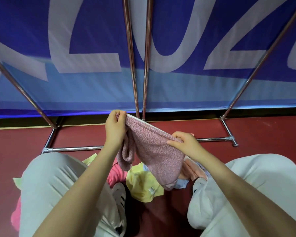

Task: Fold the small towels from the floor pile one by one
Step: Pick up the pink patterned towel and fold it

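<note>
Currently one pink towel [152, 151] is held up above the floor pile [143, 183], and its folding is judged to be only at the start. Left of the towel, its upper corner is pinched by the left hand [115, 127], with the fingers curled tight around the edge. Right of the towel, the lower corner is pinched between thumb and fingers of the right hand [184, 142]. Below the towel, yellow, pink and pale blue towels are seen unfolded in the pile. No folded stack can be seen, so most work seems left.
</note>
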A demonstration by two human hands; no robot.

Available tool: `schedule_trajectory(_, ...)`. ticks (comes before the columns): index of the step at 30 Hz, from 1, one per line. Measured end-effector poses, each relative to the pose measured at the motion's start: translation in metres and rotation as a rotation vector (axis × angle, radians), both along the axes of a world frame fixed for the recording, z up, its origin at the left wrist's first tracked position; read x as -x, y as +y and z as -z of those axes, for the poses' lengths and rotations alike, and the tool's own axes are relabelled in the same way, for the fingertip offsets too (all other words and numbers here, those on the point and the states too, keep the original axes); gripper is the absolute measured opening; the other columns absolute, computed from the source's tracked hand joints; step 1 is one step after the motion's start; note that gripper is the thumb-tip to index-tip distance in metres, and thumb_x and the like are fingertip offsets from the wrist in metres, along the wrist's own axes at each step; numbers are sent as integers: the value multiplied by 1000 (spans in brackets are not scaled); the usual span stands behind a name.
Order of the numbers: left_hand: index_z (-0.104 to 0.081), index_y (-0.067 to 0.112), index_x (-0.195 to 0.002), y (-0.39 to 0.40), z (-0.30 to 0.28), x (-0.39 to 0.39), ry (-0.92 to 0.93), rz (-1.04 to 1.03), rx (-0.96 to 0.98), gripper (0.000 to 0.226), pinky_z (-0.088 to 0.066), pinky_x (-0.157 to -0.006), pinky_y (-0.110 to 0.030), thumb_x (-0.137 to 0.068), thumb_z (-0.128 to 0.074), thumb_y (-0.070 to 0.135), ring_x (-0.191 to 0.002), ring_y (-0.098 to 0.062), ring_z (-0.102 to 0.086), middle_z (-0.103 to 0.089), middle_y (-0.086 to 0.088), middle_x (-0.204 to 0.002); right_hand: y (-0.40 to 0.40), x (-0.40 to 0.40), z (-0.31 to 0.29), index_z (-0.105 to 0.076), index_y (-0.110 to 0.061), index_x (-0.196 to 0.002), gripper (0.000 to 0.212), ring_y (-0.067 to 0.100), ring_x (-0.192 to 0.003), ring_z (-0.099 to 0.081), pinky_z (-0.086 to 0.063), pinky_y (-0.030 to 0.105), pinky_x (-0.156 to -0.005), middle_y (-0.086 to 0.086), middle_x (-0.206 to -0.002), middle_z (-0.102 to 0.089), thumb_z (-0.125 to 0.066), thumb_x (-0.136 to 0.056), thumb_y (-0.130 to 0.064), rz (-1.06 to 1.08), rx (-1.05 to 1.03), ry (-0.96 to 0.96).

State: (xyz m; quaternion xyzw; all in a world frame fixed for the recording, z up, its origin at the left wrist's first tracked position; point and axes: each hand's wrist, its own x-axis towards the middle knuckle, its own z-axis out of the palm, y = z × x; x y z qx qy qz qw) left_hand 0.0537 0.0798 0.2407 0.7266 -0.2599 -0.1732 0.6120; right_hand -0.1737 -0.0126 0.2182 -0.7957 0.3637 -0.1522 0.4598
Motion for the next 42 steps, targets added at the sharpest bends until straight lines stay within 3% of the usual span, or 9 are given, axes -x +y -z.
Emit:
schedule_trajectory(4, -51, 20, -77, 2, -4, -11, 38, -84, -1, 21, -37, -65, -26, -98, -53, 21, -68, -7, -43, -48, 6, -72, 6, 11, -5, -65, -13, -75, 17, 2, -69, -53, -39, 20, -68, -6, -73, -60, -69, -85, -26, 43, -155, -70)
schedule_trajectory(10, -56, 11, -85, 1, 4, -13, 24, -72, -67, 18, -39, -72, -33, -98, -52, 24, -75, -17, -47, -49, 5, -70, 12, 19, -17, -68, -16, -85, 10, 8, -85, -59, -44, 25, -84, -6, -86, -66, -60, -91, -16, 189, -253, -188)
schedule_trajectory(15, -54, 17, -68, 0, 6, -6, -131, 22, -171, 35, -44, -68, -37, -100, -42, 20, -67, -21, -50, -52, 1, -62, 8, 21, -34, -66, -14, -85, 10, 2, -79, -57, -42, 10, -70, -8, -83, -64, -59, -91, -11, 375, -128, -238)
schedule_trajectory(18, -65, 16, -87, -3, 1, 12, -153, 96, -158, 30, -49, -67, -22, -101, -38, 16, -72, -16, -62, -69, 3, -80, 5, 18, -45, -66, -12, -88, 8, -4, -78, -54, -38, 2, -67, -9, -83, -63, -58, -91, -10, 312, 12, -226)
schedule_trajectory(21, -62, 16, -81, -10, -2, 33, -96, 138, -57, 31, -42, -61, -7, -101, -38, 10, -67, 2, -59, -66, 5, -75, 7, 9, -51, -65, -15, -86, 9, -5, -80, -56, -39, 5, -74, -12, -84, -64, -59, -91, -11, 215, 32, -209)
schedule_trajectory(26, -64, 23, -77, -18, 5, 60, 48, 220, -9, 32, -43, -71, -18, -97, -45, 8, -68, 2, -56, -64, 5, -76, 8, -11, -54, -66, -13, -84, 12, -11, -76, -55, -39, 5, -74, -11, -82, -64, -57, -91, -9, 70, 44, -207)
schedule_trajectory(33, -67, 20, -92, -12, 3, 79, -32, 434, -33, 25, -43, -82, -14, -101, -45, 14, -85, 4, -59, -67, 12, -91, 5, -26, -52, -66, -8, -87, 10, -5, -76, -55, -41, 8, -75, -8, -83, -63, -57, -91, -4, 44, 25, -283)
schedule_trajectory(38, -56, 19, -72, -12, 2, 80, 72, 470, -54, 30, -37, -59, -20, -101, -47, 21, -56, 3, -43, -49, 14, -61, -4, -26, -50, -65, -14, -85, 14, -5, -80, -58, -43, 10, -78, -9, -84, -65, -57, -90, -4, 119, 35, -308)
schedule_trajectory(42, -57, 21, -71, -10, -4, 74, 8, 483, -8, 29, -36, -57, -13, -100, -51, 16, -61, 0, -43, -50, 6, -67, -9, -23, -45, -64, -16, -83, 12, -3, -79, -57, -42, 12, -76, -11, -82, -64, -60, -89, -7, 121, 46, -270)
